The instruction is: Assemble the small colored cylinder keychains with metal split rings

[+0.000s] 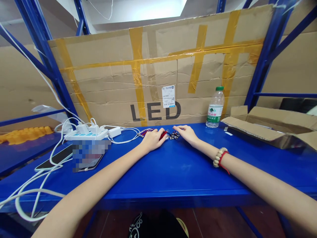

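My left hand (153, 140) lies palm down on the blue shelf top, its fingers curled over a dark red strap-like item (162, 134). More red and purple strap-like pieces (145, 132) stick out on the far left side of that hand. Between my two hands sits a small cluster of shiny metal clasps (173, 135). My right hand (187, 133) rests just right of the clasps, fingers stretched out and holding nothing visible. A beaded bracelet with red cord (219, 157) is on the right wrist.
At left, a white power strip (86, 134) with tangled white cables (51, 165) lies beside two phones (58, 158), one partly blurred. A water bottle (215, 109) and an open cardboard box (262, 127) stand at right. Taped cardboard (111, 89) closes off the back.
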Available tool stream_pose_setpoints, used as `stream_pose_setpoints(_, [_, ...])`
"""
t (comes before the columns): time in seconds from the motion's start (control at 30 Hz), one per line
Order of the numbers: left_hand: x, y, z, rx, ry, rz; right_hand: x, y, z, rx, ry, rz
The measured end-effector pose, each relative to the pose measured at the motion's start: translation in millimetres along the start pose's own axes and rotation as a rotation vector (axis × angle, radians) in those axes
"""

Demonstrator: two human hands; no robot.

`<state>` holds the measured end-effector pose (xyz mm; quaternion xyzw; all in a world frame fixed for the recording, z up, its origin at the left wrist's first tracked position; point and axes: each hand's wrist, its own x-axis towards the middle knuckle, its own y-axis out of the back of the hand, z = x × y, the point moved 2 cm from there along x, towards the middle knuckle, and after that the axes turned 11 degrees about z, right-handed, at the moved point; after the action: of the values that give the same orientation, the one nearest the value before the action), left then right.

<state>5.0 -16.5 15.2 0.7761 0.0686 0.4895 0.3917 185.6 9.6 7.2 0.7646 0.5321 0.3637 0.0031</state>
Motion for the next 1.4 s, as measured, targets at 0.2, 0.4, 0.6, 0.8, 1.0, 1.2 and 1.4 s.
stream_pose_setpoints(0.2, [-0.3,-0.9,0.7,0.016,-0.034,0.009,-12.2,-6.1,-21.4,0.388,-0.051,-0.083])
stream_pose_setpoints(0.4, [0.3,-0.4,1.9,0.060,-0.017,0.033,-18.7,-8.8,-30.9,0.467,-0.094,-0.085])
stream_pose_setpoints(0.6, [0.8,-2.8,1.0,0.045,-0.023,-0.006,-19.6,-7.4,-31.9,0.392,-0.107,-0.111])
stream_pose_setpoints(0.8, [0.7,-4.7,0.9,-0.007,-0.035,-0.054,-18.3,-9.0,-29.3,0.323,-0.036,-0.101])
stream_pose_setpoints(1.0, [0.9,-5.7,0.5,0.021,-0.033,-0.070,-17.0,-10.3,-28.5,0.292,0.036,-0.074])
stream_pose_setpoints(1.2, [1.2,-6.4,0.1,0.052,-0.039,-0.092,-15.4,-9.7,-28.9,0.265,0.056,-0.043])
stream_pose_setpoints(1.4, [1.7,1.7,0.4,0.027,0.063,-0.021,-18.8,-8.9,-33.4,0.308,0.078,-0.086])
